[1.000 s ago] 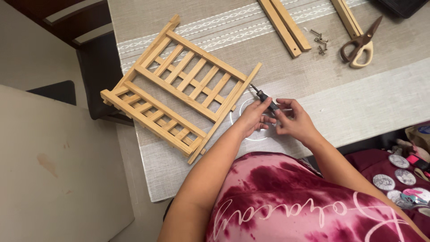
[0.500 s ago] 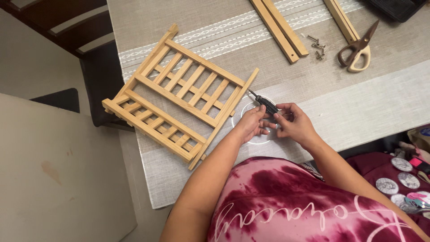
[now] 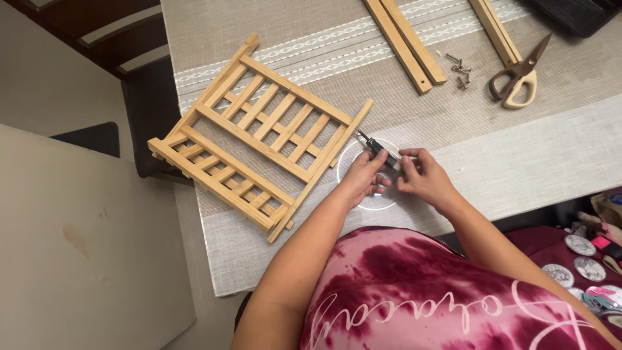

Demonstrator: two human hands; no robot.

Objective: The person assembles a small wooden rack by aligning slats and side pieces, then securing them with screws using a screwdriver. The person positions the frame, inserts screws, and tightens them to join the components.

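Note:
A slatted wooden rack [image 3: 253, 136] made of two joined frames lies on the table's left part. Just right of its side rail, my left hand [image 3: 364, 178] grips a small dark screwdriver [image 3: 374, 147] whose tip points up-left at the rail. My right hand [image 3: 424, 181] pinches the screwdriver's rear end with thumb and fingers. Both hands rest over a clear round disc [image 3: 346, 155] on the cloth.
Loose wooden slats [image 3: 405, 42] and another slat [image 3: 495, 29] lie at the table's far side, with several screws [image 3: 459, 67] and scissors [image 3: 518, 74] between them. A dark chair [image 3: 149, 110] stands left of the table. Small round tins [image 3: 583, 259] sit lower right.
The hands and screwdriver stay at the same place beside the rack's rail; only the camera view shifts slightly.

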